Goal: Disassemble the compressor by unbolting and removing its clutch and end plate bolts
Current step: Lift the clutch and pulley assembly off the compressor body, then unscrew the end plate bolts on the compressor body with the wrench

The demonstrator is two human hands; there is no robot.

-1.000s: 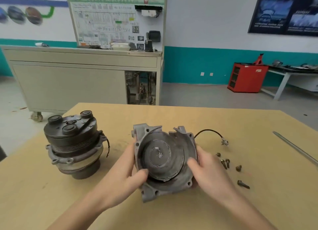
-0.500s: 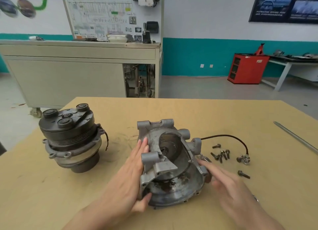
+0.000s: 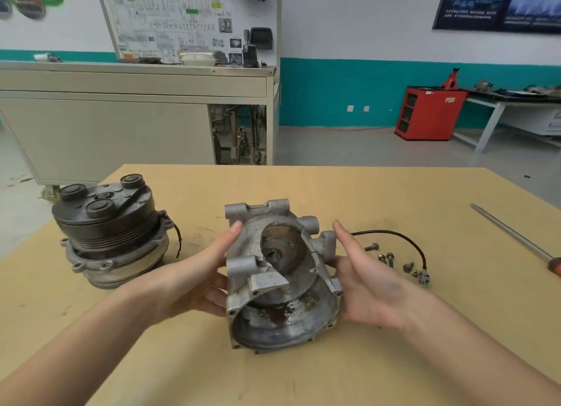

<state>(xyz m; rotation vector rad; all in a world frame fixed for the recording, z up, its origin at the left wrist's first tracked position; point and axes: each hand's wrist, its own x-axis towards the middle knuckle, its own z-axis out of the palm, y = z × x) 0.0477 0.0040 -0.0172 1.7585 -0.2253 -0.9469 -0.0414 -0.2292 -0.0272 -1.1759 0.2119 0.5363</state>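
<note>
Compressor housing (image 3: 268,281) sits on the table (image 3: 303,378) at centre front, open end toward the camera, rust spots inside, a cut-away window on top showing the bore. Left hand (image 3: 194,279) lies flat vs. its left side, fingers straight and together, fingertip at the upper lug. Right hand (image 3: 364,279) likewise flat on the right side, fingers straight; palm contact prob. at the lower flange, hard to tell. Clutch assembly (image 3: 112,232) stands upright well to the left. Loose bolts (image 3: 388,258) lie just right of the right hand, w/ a black wire (image 3: 403,238) looping round them. Screwdriver (image 3: 513,235) lies at the far right edge.
</note>
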